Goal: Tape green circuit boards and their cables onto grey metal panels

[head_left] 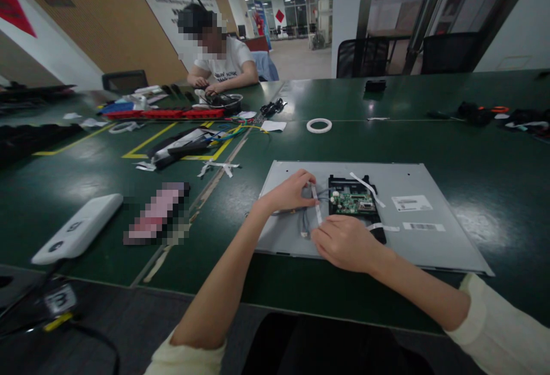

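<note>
A flat grey panel lies on the table in front of me, with a green circuit board in a black bracket on it. Between my hands runs a strip of white tape, across thin grey cables left of the board. My left hand pinches the strip near its upper end. Fingers curled, my right hand closes on its lower end, whose tip is hidden. Two more tape strips stick at the bracket: one at its upper right corner, another by its lower right side.
Beyond the panel lies a roll of white tape. To the left are a white power bank, a blurred-out phone and tape scraps. Across the table a person handles something near a bowl.
</note>
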A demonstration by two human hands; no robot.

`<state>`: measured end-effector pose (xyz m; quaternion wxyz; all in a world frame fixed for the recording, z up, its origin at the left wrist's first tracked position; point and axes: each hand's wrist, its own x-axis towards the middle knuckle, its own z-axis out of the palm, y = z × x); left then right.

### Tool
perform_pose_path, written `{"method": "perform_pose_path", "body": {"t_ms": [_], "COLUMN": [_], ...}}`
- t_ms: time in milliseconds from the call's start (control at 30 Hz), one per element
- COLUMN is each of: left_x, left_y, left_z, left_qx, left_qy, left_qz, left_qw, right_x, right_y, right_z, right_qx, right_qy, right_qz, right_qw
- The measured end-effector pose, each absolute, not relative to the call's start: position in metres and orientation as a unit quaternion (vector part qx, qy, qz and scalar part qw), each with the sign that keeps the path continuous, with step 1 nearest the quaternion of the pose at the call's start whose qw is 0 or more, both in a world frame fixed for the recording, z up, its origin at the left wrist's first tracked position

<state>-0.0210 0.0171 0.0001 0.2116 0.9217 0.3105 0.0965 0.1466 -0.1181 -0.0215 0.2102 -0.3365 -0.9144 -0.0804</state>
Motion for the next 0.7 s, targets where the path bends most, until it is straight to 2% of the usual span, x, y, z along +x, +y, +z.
{"method": "perform_pose_path", "body": {"t_ms": [333, 567, 700], "left_x": [-0.021, -0.020, -0.020], "left_y": [0.024, 0.026, 0.027], "left_z": [-0.011, -0.008, -0.004], "left_qx": [0.911, 0.898, 0.871], "left_qy": [0.344, 0.381, 0.429], "left_qz": [0.146, 0.182, 0.222], "left_qw": [0.174, 0.120, 0.088], "right_x": [0.148, 0.145, 0.144], "right_y": [-0.120, -0.124, -0.123], "right_z": [-0.016, -0.021, -0.023], "right_qx": [-0.259, -0.388, -0.411], "right_qy": [-0.945, -0.906, -0.897], "right_qz": [-0.024, 0.002, -0.004], "right_qw": [0.198, 0.168, 0.162]}}
